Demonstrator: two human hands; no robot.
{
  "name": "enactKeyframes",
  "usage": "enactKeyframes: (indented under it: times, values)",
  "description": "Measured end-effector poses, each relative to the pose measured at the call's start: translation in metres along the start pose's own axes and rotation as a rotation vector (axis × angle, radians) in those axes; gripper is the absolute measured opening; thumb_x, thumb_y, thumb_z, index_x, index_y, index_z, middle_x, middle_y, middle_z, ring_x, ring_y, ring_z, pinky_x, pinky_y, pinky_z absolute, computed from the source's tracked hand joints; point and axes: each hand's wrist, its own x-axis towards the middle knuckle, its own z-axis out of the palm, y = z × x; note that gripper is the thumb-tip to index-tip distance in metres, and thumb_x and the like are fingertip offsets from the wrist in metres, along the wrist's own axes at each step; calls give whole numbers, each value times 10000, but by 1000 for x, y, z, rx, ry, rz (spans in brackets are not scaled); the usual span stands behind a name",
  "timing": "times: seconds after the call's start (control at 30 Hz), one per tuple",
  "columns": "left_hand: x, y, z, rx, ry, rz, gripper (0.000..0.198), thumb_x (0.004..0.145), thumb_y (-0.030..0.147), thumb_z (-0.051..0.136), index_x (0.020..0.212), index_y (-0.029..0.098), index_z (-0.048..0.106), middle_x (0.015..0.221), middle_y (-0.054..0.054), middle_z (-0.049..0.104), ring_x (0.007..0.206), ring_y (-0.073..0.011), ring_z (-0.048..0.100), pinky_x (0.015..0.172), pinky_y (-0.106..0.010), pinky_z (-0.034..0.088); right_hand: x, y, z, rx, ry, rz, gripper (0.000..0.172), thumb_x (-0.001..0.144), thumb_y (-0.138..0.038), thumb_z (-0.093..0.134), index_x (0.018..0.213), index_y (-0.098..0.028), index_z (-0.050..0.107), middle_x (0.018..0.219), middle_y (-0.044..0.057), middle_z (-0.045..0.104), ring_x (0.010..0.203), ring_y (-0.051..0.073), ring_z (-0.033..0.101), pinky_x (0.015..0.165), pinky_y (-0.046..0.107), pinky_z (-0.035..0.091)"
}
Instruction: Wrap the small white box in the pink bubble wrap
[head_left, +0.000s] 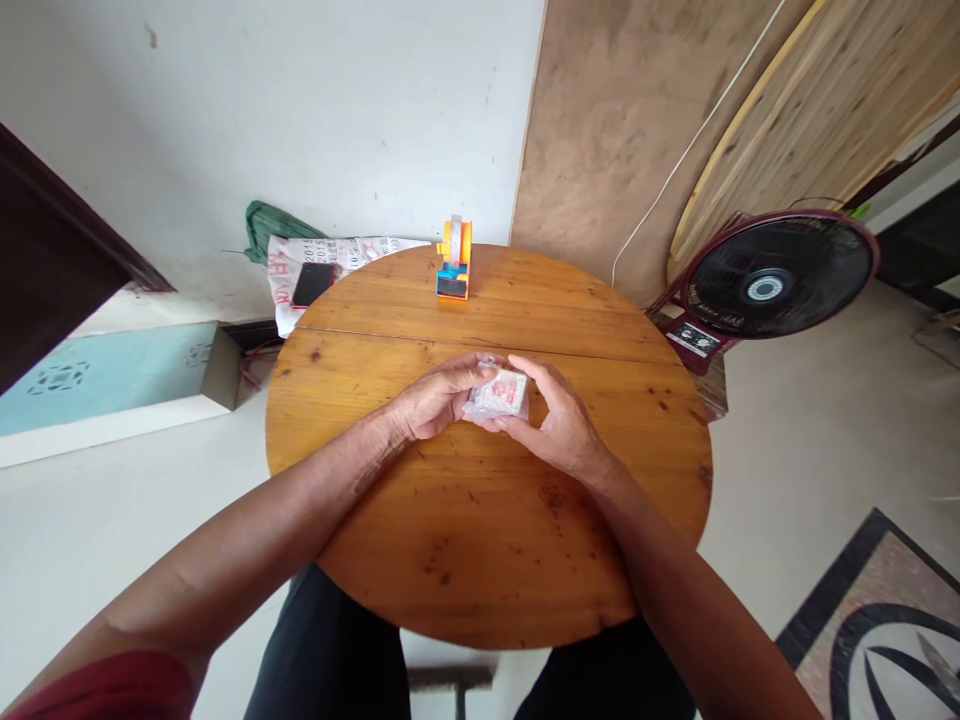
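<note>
Above the middle of the round wooden table [480,560], a small white box with red print [504,390] sits in clear plastic wrapping between my hands. My left hand [442,393] grips its left side, thumb lying across the top. From the right, my right hand [559,415] curves around it, with fingertips at the far edge and the thumb at the near edge. The print is too small to read, and my left fingers hide part of the package.
An orange and blue tape dispenser [454,262] stands at the table's far edge. Beyond the left rim, a dark phone [313,285] rests on a printed white sack [282,262]. A dark red fan [772,285] stands to the right. Walls rise behind the table.
</note>
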Motion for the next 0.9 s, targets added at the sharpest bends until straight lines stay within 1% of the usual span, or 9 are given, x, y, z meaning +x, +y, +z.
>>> enactKeyframes:
  times: [0.07, 0.1, 0.23, 0.33, 0.4, 0.47, 0.63, 0.77, 0.9]
  values:
    - [0, -1, 0, 83, 1, -10, 470, 737, 405, 740, 1115, 157, 614, 938, -69, 675, 773, -198, 647, 637, -313, 533, 0, -1, -1, -3, 1, 27, 632, 746, -261, 720, 1334, -245, 490, 1279, 104, 632, 1163, 276, 601, 1006, 462, 462]
    - [0, -2, 0, 133, 27, 6, 463, 744, 429, 727, 1098, 152, 617, 922, -65, 671, 768, -193, 638, 635, -303, 520, 0, -1, -2, 6, -9, 53, 627, 744, -268, 723, 1328, -237, 498, 1277, 103, 635, 1159, 272, 606, 1004, 452, 465]
    - [0, -3, -3, 347, 199, 147, 415, 765, 476, 689, 996, 135, 640, 822, -27, 641, 705, -140, 569, 644, -250, 447, -1, 1, -3, 63, -86, 158, 637, 749, -291, 721, 1340, -211, 495, 1310, 109, 617, 1192, 258, 594, 1015, 422, 466]
    - [1, -1, -4, 451, 267, 202, 431, 736, 492, 707, 961, 132, 634, 787, -12, 628, 692, -130, 543, 664, -251, 435, -1, 5, -1, 70, -175, 206, 648, 763, -281, 693, 1368, -215, 470, 1323, 111, 606, 1188, 255, 593, 999, 427, 471]
    - [1, 0, -4, 484, 268, 211, 438, 725, 510, 714, 934, 135, 624, 778, -8, 628, 690, -128, 542, 672, -254, 439, -1, 7, 1, 63, -214, 220, 660, 762, -277, 687, 1379, -221, 459, 1323, 112, 604, 1178, 259, 595, 993, 438, 469]
    - [1, -1, -3, 506, 259, 205, 465, 710, 531, 729, 926, 134, 618, 789, -11, 635, 692, -127, 551, 667, -254, 444, -1, 8, 1, 54, -224, 230, 680, 753, -268, 690, 1387, -227, 451, 1321, 112, 603, 1182, 268, 587, 999, 450, 458]
    - [3, -6, -1, 523, 209, 163, 579, 659, 534, 785, 1018, 116, 606, 864, -55, 669, 714, -145, 597, 633, -258, 463, 0, 5, -1, 42, -254, 238, 706, 750, -247, 678, 1411, -260, 429, 1324, 95, 601, 1208, 281, 558, 1011, 476, 436]
    - [5, -9, -2, 517, 172, 139, 571, 676, 514, 777, 1057, 126, 601, 866, -47, 669, 689, -136, 598, 600, -250, 460, 3, 4, -1, 24, -299, 300, 726, 745, -290, 690, 1421, -239, 428, 1351, 109, 577, 1238, 298, 530, 1028, 486, 420]
    - [6, -9, -2, 533, 186, 170, 523, 683, 483, 765, 1036, 130, 607, 843, -34, 660, 671, -129, 579, 585, -245, 449, 4, 6, -1, 34, -307, 295, 735, 742, -293, 696, 1422, -235, 424, 1369, 104, 563, 1247, 290, 523, 1052, 485, 400]
